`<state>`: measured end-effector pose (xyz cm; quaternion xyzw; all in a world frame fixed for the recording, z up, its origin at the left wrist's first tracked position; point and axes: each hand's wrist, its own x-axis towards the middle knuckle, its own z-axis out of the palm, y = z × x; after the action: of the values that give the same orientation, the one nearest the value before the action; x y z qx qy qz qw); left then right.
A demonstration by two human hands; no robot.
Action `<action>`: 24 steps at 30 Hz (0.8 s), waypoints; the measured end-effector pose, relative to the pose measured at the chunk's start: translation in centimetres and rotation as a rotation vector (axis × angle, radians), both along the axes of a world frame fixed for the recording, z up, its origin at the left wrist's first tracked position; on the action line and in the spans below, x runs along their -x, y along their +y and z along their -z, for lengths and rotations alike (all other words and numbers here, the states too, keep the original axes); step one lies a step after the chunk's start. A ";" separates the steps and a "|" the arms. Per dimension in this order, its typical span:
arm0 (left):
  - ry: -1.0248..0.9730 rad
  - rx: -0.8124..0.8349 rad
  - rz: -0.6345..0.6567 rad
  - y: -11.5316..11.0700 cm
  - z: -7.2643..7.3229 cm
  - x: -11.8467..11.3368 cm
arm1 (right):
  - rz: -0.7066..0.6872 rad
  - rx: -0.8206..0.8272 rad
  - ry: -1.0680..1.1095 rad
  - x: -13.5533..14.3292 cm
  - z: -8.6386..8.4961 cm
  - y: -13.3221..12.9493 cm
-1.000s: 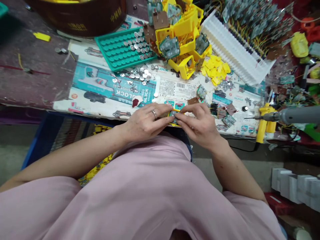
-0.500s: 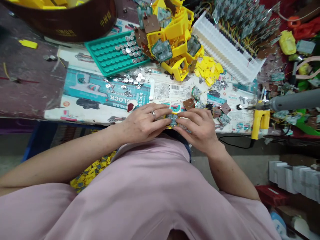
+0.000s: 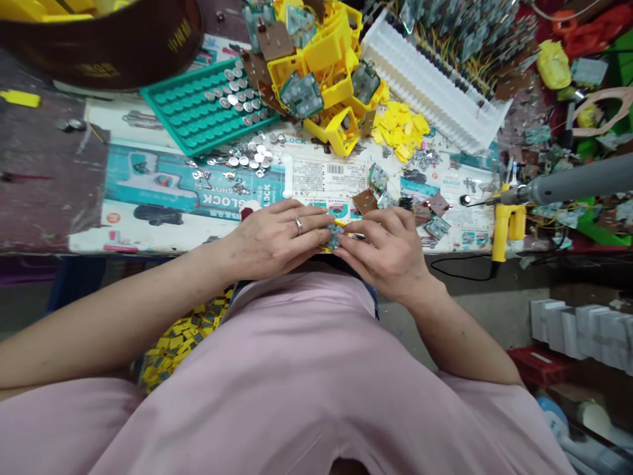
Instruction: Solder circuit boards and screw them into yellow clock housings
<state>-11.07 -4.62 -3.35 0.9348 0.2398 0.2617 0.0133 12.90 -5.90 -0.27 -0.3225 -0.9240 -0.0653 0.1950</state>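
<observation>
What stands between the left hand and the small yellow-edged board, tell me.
Nothing visible: the left hand touches the small yellow-edged board directly, with the right hand at its other side.

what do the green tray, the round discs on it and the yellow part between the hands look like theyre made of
Green tray: probably moulded plastic, slightly glossy; even colour, regular recesses.
Round discs: likely metal, smooth and shiny; they look bright silver.
Yellow part: perhaps plastic, judging by its solid colour; too little shows to tell the finish.
</observation>
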 end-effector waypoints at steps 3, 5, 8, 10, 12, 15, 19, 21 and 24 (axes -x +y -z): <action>0.038 -0.038 0.021 0.4 -0.1 0.4 | -0.020 0.012 -0.014 0.1 -0.2 0.0; 0.042 -0.045 0.006 0.4 0.0 0.5 | -0.014 0.007 -0.003 0.2 -0.4 0.0; 0.057 0.030 -0.010 0.4 0.3 0.7 | 0.048 0.024 -0.008 0.6 -0.3 -0.3; 0.042 0.076 0.017 0.5 0.2 0.6 | 0.088 0.038 -0.018 0.9 0.1 -0.5; 0.019 0.074 0.049 0.7 0.0 0.4 | 0.105 0.041 -0.008 1.2 0.7 -0.6; -0.015 0.029 0.097 1.2 -0.6 0.0 | 0.093 0.013 0.097 0.7 1.2 -0.9; -0.070 -0.018 0.078 1.3 -0.7 -0.4 | 0.149 -0.191 0.462 -3.3 -1.5 -2.0; -0.094 -0.036 -0.003 1.0 -0.4 -0.5 | 0.303 -0.515 0.750 -6.9 -3.5 -2.2; -0.126 -0.042 -0.129 0.6 0.0 -0.8 | 0.483 -0.801 1.141 -12.9 -4.7 -0.7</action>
<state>-10.24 -3.97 -3.38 0.8992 0.2927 0.3251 -0.0082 25.76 -6.64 4.40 -0.4050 -0.4874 -0.2607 0.7283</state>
